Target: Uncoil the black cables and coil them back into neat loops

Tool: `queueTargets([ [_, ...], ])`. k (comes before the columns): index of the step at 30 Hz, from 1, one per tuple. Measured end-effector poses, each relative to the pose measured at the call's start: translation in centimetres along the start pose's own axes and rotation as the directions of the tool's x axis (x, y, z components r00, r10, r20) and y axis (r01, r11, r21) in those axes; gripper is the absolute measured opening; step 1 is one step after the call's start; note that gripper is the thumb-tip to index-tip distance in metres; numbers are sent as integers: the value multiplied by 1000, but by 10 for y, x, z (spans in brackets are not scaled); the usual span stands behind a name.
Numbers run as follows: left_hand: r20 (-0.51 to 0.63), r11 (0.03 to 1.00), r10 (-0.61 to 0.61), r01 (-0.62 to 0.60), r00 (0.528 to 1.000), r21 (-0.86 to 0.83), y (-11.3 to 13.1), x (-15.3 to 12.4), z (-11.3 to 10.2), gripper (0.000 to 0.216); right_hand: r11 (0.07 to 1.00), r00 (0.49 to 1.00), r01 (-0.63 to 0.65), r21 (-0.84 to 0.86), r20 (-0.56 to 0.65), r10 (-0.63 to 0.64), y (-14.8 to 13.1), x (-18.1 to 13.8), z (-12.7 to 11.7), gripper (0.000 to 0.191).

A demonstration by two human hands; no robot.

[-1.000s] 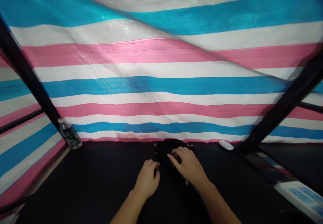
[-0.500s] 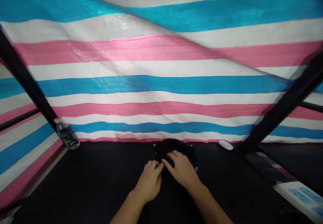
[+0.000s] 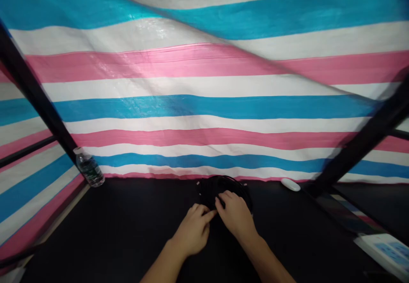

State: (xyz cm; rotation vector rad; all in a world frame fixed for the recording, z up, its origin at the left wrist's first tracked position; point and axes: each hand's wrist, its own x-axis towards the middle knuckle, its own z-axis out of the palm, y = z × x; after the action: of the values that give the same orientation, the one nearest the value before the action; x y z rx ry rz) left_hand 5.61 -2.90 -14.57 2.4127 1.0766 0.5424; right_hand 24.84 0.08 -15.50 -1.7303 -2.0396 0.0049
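A coil of black cable (image 3: 220,186) with small white ties lies on the black table (image 3: 128,232) close to the striped tarp. My right hand (image 3: 235,215) rests on the coil's near side, fingers curled over the strands. My left hand (image 3: 193,230) sits just left of it, fingers bent and pinching toward the coil's near edge where the two hands meet. What lies between the fingertips is too dark to make out.
A pink, white and blue striped tarp (image 3: 204,104) walls the back. Black frame poles (image 3: 38,100) slant at both sides. A water bottle (image 3: 89,169) stands back left, a small white oval object (image 3: 290,184) back right, a white panel (image 3: 386,251) at right.
My left hand has slid forward and right until it meets my right hand at the coil's near edge. My right hand shifted slightly along the coil.
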Motion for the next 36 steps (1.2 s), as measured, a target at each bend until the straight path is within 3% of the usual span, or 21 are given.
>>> queueTargets([
  [11, -43, 997, -33, 30, 999, -73, -5, 0, 5, 53, 997, 1000, 25, 79, -14, -24, 1, -1, -7, 29],
  [14, -43, 996, -40, 36, 998, -78, -4, 0, 4, 51, 991, 997, -31, 127, -65, 40, -3, 0, -13, 33],
  [18, -49, 995, -48, 44, 998, -85, -3, 0, 3, 49, 961, 964, -180, 212, -159, 215, -2, 1, -25, 37],
  [23, -57, 994, -54, 48, 997, -99, -4, 0, 5, 46, 880, 872, -309, 360, -262, 414, 14, 4, -41, 39],
  [27, -65, 993, -56, 48, 996, -106, -5, 0, 6, 45, 815, 780, -325, 480, -351, 518, 23, 3, -53, 40],
  [33, -82, 995, -47, 40, 996, -92, -6, 0, 6, 37, 635, 526, -79, 768, -509, 681, 2, 3, -90, 38],
  [36, -87, 995, -47, 40, 995, -87, -6, 0, 7, 33, 594, 447, 90, 799, -566, 693, -8, 0, -117, 38],
])
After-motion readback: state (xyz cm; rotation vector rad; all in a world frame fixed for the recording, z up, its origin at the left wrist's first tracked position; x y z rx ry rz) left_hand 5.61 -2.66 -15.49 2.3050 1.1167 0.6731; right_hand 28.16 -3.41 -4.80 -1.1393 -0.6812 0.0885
